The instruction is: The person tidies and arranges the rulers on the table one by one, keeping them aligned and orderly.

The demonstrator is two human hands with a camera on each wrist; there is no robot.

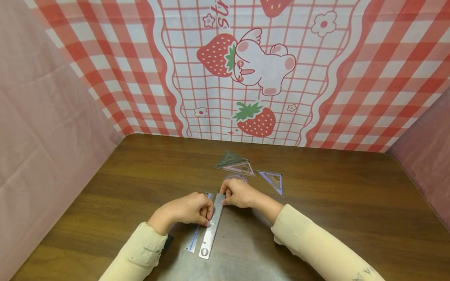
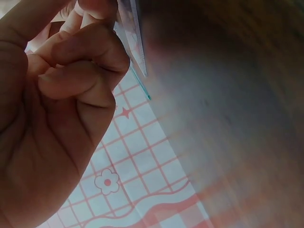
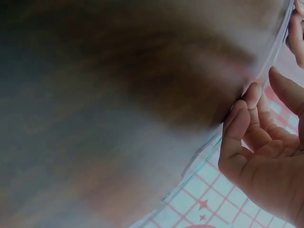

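Observation:
A silver metal ruler [image 1: 210, 238] with a round hole at its near end lies slanted on the table. Left of it and almost parallel runs a clear ruler [image 1: 192, 239] with a blue strip, partly hidden by the left hand. My left hand [image 1: 191, 208] has its fingers bent, thumb and fingertips gripping the metal ruler's left edge. At that ruler's far end, my right hand [image 1: 240, 193] pinches the corner and right edge between thumb and fingers. In the right wrist view the fingertips [image 3: 237, 118] sit right at the table surface.
Beyond the right hand lie a purple-marked protractor [image 1: 236, 178], partly covered, a dark set square [image 1: 230, 159], a pink-edged set square [image 1: 240, 168] and a blue-edged set square [image 1: 275, 181]. A checked strawberry cloth [image 1: 197, 89] hangs behind the wooden table [image 1: 334, 187]; pink cloth flanks it.

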